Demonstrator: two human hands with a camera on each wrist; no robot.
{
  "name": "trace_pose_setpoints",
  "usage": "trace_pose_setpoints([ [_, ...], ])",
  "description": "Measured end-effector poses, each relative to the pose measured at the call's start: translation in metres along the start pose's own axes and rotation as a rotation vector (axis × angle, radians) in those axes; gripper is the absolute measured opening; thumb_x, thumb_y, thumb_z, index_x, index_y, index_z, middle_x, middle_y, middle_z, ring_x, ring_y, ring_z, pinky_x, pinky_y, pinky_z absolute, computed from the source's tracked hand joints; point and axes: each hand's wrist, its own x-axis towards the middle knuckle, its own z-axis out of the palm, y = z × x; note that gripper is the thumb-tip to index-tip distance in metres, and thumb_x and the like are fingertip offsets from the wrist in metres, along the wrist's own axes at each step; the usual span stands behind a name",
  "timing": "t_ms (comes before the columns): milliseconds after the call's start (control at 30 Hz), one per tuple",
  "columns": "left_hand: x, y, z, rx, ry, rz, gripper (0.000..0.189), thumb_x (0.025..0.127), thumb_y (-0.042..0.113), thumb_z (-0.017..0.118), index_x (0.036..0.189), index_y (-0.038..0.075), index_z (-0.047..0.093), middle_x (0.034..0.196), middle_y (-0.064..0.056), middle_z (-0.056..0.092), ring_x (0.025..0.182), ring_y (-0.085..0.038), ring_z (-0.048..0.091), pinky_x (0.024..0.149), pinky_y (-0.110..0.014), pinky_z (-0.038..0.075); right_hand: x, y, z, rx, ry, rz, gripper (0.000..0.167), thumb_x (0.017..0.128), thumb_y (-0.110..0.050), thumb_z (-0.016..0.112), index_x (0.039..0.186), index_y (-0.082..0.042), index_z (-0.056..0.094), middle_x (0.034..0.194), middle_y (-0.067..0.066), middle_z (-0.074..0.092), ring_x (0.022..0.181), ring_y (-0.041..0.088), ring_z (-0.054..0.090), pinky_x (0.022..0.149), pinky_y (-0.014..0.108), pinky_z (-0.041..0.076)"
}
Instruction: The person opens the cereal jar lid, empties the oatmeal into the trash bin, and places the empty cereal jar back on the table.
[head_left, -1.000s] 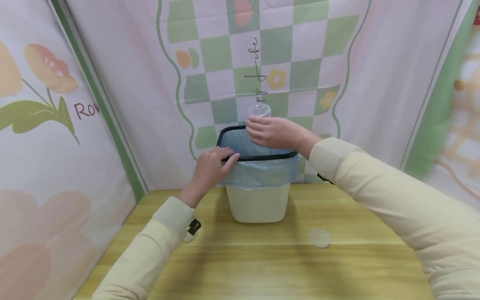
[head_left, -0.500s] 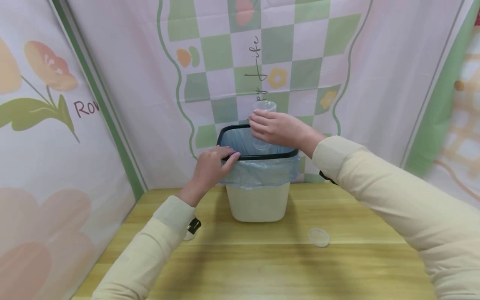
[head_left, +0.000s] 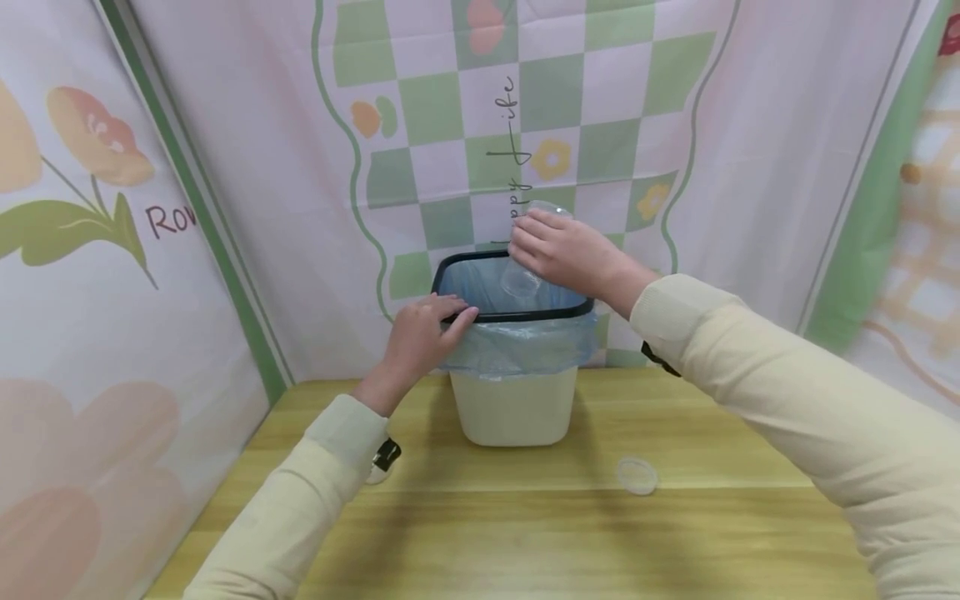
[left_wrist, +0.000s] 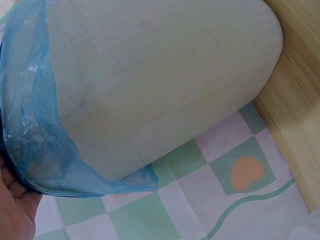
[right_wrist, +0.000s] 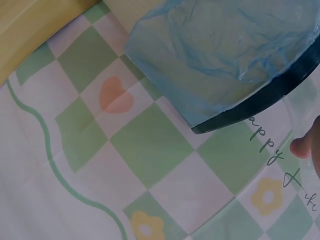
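Observation:
My right hand (head_left: 558,248) holds a clear plastic cup (head_left: 521,282) above the opening of a cream trash bin (head_left: 513,408). The cup leans, its lower end over the bin's inside; my fingers hide its middle. A black rim (head_left: 536,315) and a blue bag (head_left: 517,346) folded over the outside top the bin. At the rim's near left corner my left hand (head_left: 426,331) grips, thumb along the front edge. In the left wrist view, part of the left hand (left_wrist: 17,210) shows at the bag's edge. The right wrist view catches only a fingertip (right_wrist: 301,147).
A round clear lid-like disc (head_left: 637,476) lies on the wooden table (head_left: 525,533), right of the bin. Near my left cuff is a small pale round thing (head_left: 378,475), partly covered. Patterned cloth (head_left: 465,167) hangs close behind the bin.
The right hand has moved slightly right with the cup, which has gone from nearly upright to tilted, its lower end swinging left. The left hand stays on the rim.

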Motion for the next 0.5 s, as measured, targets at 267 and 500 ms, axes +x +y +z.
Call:
trace_pose_setpoints([
  [267, -0.001, -0.001, 0.001, 0.005, -0.007, -0.013, 0.026, 0.094, 0.026, 0.065, 0.101, 0.004, 0.076, 0.096, -0.009, 0.073, 0.097, -0.024, 0.068, 0.087, -0.039, 0.053, -0.006, -0.002, -0.002, 0.138, -0.049, 0.118, 0.034, 0.084, 0.007, 0.070, 0.117, 0.003, 0.062, 0.116, 0.019, 0.062, 0.111, 0.032, 0.058, 0.102, 0.042, 0.042],
  [500, 0.000, 0.001, -0.001, -0.015, -0.015, -0.035, 0.027, 0.094, 0.027, 0.065, 0.103, 0.004, 0.076, 0.098, -0.009, 0.073, 0.099, -0.024, 0.067, 0.088, -0.040, 0.053, -0.014, -0.004, -0.005, 0.298, -0.077, 0.248, 0.030, 0.084, 0.012, 0.066, 0.113, 0.007, 0.060, 0.112, 0.022, 0.064, 0.106, 0.036, 0.060, 0.095, 0.044, 0.048],
])
